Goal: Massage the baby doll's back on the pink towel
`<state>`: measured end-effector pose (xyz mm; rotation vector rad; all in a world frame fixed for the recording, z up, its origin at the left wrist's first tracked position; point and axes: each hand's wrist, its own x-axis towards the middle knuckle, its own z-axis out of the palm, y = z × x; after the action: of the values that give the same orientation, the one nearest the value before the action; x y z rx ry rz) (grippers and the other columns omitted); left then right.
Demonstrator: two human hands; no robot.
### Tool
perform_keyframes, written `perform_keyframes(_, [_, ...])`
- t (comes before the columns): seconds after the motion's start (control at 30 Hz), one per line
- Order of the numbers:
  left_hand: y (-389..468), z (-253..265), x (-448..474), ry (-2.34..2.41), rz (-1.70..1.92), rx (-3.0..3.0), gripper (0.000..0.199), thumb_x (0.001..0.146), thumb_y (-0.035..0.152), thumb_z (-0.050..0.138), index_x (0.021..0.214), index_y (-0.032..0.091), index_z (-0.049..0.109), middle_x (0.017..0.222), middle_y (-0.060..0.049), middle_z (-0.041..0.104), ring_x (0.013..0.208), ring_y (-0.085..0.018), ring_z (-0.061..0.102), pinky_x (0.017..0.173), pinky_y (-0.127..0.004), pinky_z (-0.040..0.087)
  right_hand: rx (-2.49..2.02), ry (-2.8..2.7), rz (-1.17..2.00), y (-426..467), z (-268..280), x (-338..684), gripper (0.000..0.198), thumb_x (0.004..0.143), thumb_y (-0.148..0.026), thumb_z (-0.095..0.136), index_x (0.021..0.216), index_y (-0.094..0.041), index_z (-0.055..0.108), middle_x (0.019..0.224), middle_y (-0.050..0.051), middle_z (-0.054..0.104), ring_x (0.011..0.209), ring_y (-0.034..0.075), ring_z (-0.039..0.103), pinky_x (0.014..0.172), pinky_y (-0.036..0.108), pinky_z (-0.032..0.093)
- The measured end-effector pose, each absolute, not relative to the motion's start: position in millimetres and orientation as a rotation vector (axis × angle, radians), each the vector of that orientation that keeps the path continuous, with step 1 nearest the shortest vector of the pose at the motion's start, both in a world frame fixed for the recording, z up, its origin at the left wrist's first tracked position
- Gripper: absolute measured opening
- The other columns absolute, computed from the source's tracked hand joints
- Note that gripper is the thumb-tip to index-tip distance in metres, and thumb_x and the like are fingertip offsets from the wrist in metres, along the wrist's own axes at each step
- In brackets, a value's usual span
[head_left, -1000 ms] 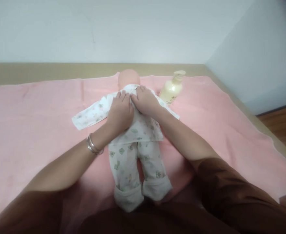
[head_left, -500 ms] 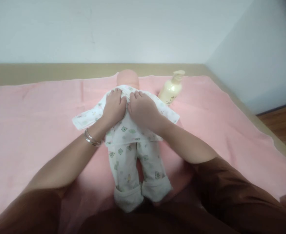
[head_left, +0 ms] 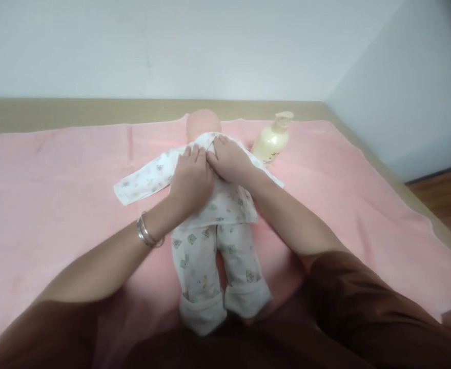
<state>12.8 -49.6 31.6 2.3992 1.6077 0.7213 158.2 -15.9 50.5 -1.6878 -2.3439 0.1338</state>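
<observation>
A baby doll (head_left: pixel 204 122) lies lengthwise in front of me, its bald head away from me and no face showing. It wears a white printed top (head_left: pixel 229 202) and matching trousers (head_left: pixel 197 266) with turned-up cuffs. My left hand (head_left: pixel 193 177) rests on the upper part of the top, palm down, fingers stretched out. Close beside it, my right hand (head_left: pixel 229 160) lies on the top near the collar, fingers also extended. The thumbs are near each other at the middle. What lies beneath the palms is hidden. A silver bangle (head_left: pixel 146 230) circles my left wrist.
A cream pump bottle (head_left: pixel 272 141) stands just right of the doll's shoulder. Pink cloth (head_left: pixel 56 195) covers the surface, with a tan border (head_left: pixel 95 111) along the back. White walls (head_left: pixel 225 46) rise behind and at right. Wooden floor (head_left: pixel 444 200) shows at far right.
My left hand has slid slightly right and toward me on the top. My right hand has moved up toward the collar. The doll and bottle stay nearly where they were.
</observation>
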Motion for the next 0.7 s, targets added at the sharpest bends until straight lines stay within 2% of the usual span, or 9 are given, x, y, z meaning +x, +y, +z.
perform_keyframes(0.1, [-56.5,37.4,14.2,1.562,0.710,2.364,0.058,0.097,0.020,0.033,0.151,0.003,0.047,0.165,-0.021,0.043,0.160,-0.037,0.032,0.134,-0.060,0.028,-1.509,-2.565,-0.005,-15.6,48.5,164.3,0.049,0.105,-0.021,0.023,0.132,0.001,0.058,0.149,0.028,0.054,0.146,0.036,0.046,0.126,0.054,0.033])
perform_keyframes(0.27, [-37.7,48.8,5.0,1.569,0.649,2.230,0.052,0.098,0.022,0.030,0.140,0.010,0.058,0.159,-0.015,0.051,0.155,-0.032,0.042,0.133,-0.053,0.033,-1.690,-2.424,0.007,-32.0,55.4,152.0,0.055,0.108,-0.029,0.021,0.141,0.006,0.048,0.149,0.033,0.052,0.142,0.040,0.050,0.121,0.056,0.039])
perform_keyframes(0.4, [-20.8,53.6,-4.2,1.629,0.668,2.132,0.039,0.094,0.023,0.034,0.115,0.017,0.066,0.135,-0.012,0.069,0.132,-0.030,0.061,0.121,-0.050,0.047,-1.735,-2.379,-0.071,-50.5,57.1,135.6,0.057,0.108,-0.029,0.023,0.148,0.007,0.042,0.155,0.032,0.048,0.147,0.040,0.045,0.124,0.055,0.037])
perform_keyframes(0.47, [-16.3,50.4,-6.4,1.653,0.683,2.095,0.037,0.096,0.026,0.033,0.109,0.017,0.066,0.128,-0.013,0.071,0.126,-0.030,0.064,0.118,-0.050,0.050,-1.700,-2.397,-0.115,-56.5,56.9,133.1,0.057,0.108,-0.028,0.022,0.149,0.007,0.041,0.156,0.031,0.048,0.149,0.040,0.044,0.124,0.054,0.038])
perform_keyframes(0.63, [-7.9,26.9,-5.8,1.641,0.796,2.178,0.047,0.100,0.031,0.025,0.124,0.013,0.061,0.147,-0.019,0.059,0.147,-0.032,0.049,0.131,-0.053,0.035,-1.570,-2.487,-0.052,-57.7,64.4,138.6,0.048,0.103,-0.013,0.025,0.141,-0.002,0.053,0.144,0.025,0.060,0.140,0.033,0.053,0.119,0.050,0.044])
perform_keyframes(0.7, [-5.4,18.3,-4.7,1.653,0.842,2.190,0.049,0.100,0.032,0.024,0.127,0.012,0.060,0.149,-0.021,0.058,0.149,-0.033,0.047,0.132,-0.055,0.033,-1.563,-2.491,0.034,-51.8,67.5,141.0,0.046,0.103,-0.013,0.026,0.133,-0.006,0.059,0.135,0.023,0.065,0.134,0.033,0.057,0.114,0.049,0.048])
